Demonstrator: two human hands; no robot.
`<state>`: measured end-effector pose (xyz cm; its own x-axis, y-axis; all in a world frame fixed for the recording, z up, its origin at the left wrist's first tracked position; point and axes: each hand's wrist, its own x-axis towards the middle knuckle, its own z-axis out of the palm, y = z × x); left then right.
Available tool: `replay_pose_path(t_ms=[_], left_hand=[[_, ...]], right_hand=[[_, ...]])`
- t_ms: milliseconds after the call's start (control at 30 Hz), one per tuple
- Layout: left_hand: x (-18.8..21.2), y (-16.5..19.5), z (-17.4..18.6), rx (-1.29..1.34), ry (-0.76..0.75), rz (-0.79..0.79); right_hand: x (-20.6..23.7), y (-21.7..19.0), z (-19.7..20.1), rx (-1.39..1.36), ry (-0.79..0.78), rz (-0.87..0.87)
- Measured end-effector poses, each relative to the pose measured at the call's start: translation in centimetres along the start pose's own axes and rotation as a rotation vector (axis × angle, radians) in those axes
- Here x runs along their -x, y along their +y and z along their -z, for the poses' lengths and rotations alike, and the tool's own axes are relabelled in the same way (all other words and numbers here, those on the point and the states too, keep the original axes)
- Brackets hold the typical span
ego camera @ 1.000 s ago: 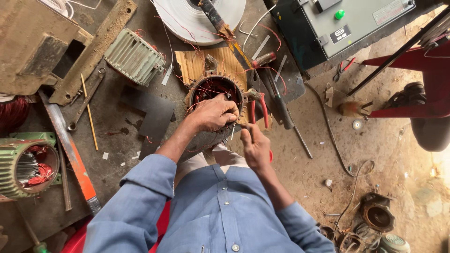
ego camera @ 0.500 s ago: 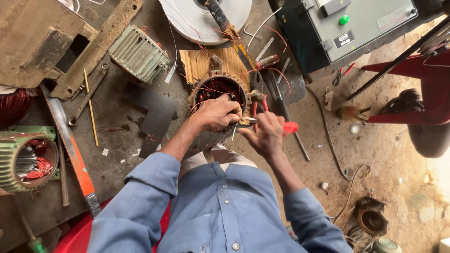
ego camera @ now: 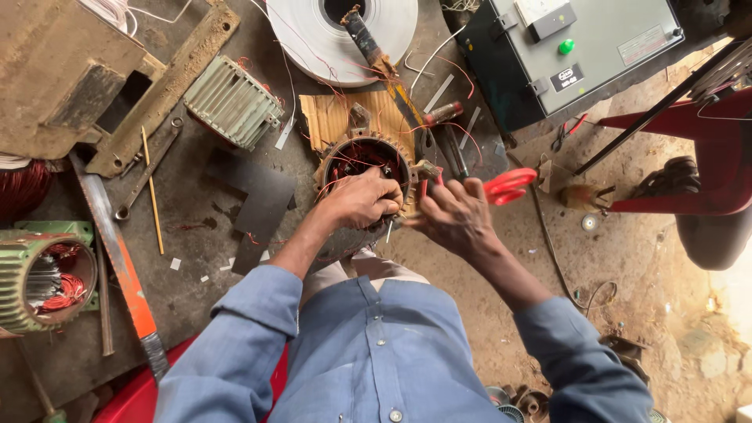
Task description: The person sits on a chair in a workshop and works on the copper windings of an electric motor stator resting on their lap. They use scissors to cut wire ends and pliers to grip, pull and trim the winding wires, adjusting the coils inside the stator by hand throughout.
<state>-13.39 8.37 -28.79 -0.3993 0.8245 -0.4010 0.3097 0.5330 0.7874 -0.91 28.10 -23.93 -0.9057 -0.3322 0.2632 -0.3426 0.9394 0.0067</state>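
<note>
The motor stator [ego camera: 362, 160], a round housing with red-brown copper windings inside, is sitting just in front of the person on the dark desk [ego camera: 196, 211], partly on a piece of corrugated cardboard [ego camera: 333, 117]. The left hand [ego camera: 362, 200] is resting on the near rim of the stator, its fingers [ego camera: 388, 188] curling together over the edge and into the winding, so the stator is lying right under and against them. The right hand [ego camera: 454, 215] is hovering just beside the stator's right edge, holding red-handled scissors [ego camera: 505, 186]; the handles are sticking out to the right past the fingers, which are closing around them, while the blades are hidden behind the hand, so whether they are touching the wires is hard to tell.

A second ribbed motor housing [ego camera: 231, 102] is lying to the upper left, a green stator [ego camera: 39, 278] at the left edge, and an orange-handled hacksaw [ego camera: 117, 262] between them and the blue sleeves. A white roll [ego camera: 345, 35] and a grey control box [ego camera: 580, 47] are lying beyond the stator.
</note>
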Motion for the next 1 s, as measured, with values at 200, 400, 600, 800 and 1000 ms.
replay_pose_path(t_ms=[200, 400, 600, 800, 1000], left_hand=[[-0.1, 0.1, 0.1, 0.024, 0.013, 0.004], [-0.1, 0.2, 0.7, 0.069, 0.022, 0.018], [0.2, 0.6, 1.1, 0.147, 0.025, 0.042], [0.3, 0.7, 1.1, 0.142, 0.04, 0.019], [0.4, 1.0, 0.5, 0.124, 0.187, -0.035]], right_hand=[[2.9, -0.6, 0.9, -0.326, 0.163, -0.192], [2.2, -3.1, -2.3, -0.757, 0.185, -0.632], [1.4, -2.0, -2.1, -0.856, 0.109, -0.588], [0.1, -1.9, -1.4, -0.734, 0.063, -0.569], [-1.3, -0.9, -0.4, -0.85, -0.197, -0.511]])
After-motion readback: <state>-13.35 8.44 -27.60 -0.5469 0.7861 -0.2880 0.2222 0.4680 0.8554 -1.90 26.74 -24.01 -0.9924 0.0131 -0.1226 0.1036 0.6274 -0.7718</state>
